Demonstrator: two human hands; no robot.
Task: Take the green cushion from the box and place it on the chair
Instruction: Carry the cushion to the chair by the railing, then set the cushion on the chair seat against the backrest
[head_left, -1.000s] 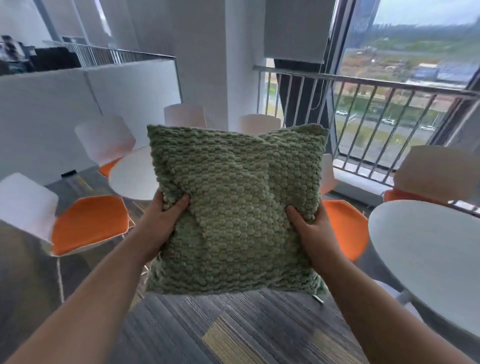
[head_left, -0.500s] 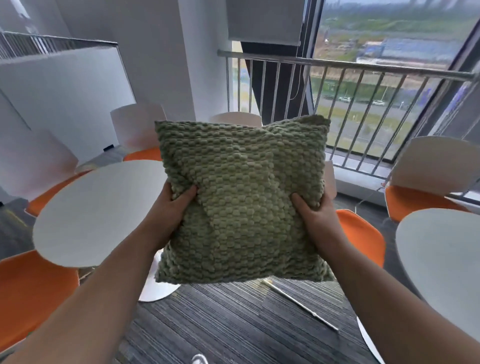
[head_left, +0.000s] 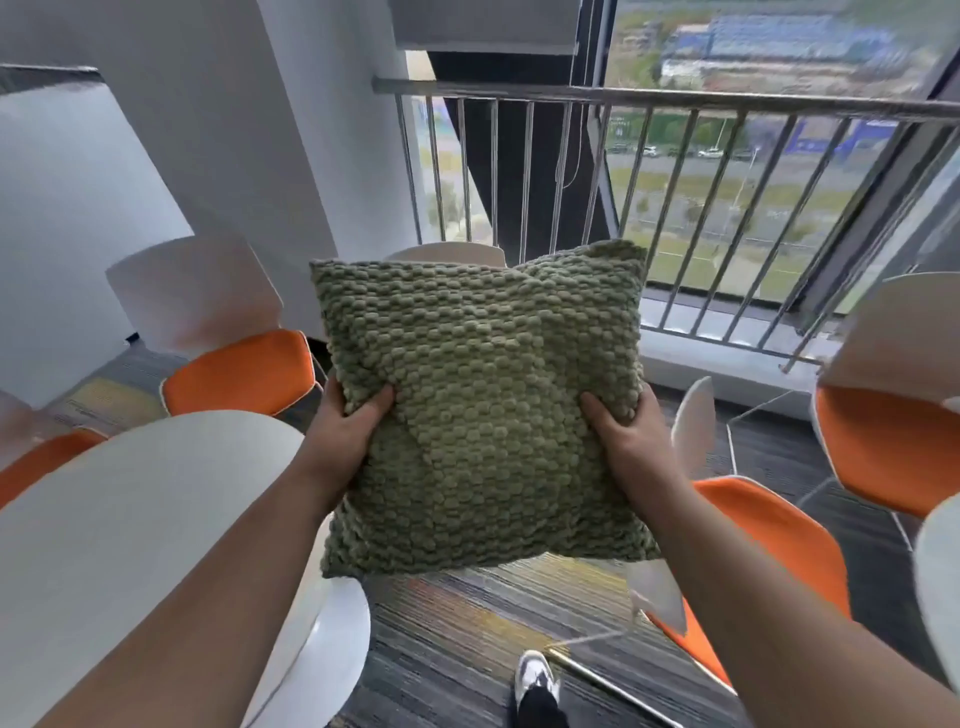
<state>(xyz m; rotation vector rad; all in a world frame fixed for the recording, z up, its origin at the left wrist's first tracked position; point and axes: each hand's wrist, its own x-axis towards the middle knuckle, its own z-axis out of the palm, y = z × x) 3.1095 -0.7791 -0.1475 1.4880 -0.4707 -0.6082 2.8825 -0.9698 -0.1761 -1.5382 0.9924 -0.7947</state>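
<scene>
A square green cushion (head_left: 483, 395) with a knobbly knit hangs upright in the air before me. My left hand (head_left: 345, 428) grips its left edge and my right hand (head_left: 626, 434) grips its right edge, thumbs on the front. Just right of and below the cushion stands an orange-seated chair (head_left: 769, 540) with a white shell, partly hidden by my right arm. No box is in view.
A round white table (head_left: 119, 525) fills the lower left, its base by my shoe (head_left: 537, 675). Orange chairs stand at the left (head_left: 241, 371) and far right (head_left: 883, 447). A metal railing (head_left: 675, 98) and window run across the back. A thin rod lies on the striped carpet.
I have walked forward and turned right with the cushion. The white table slid to the lower left, the railing came nearer, and the orange chair on the right is now close beside the cushion.
</scene>
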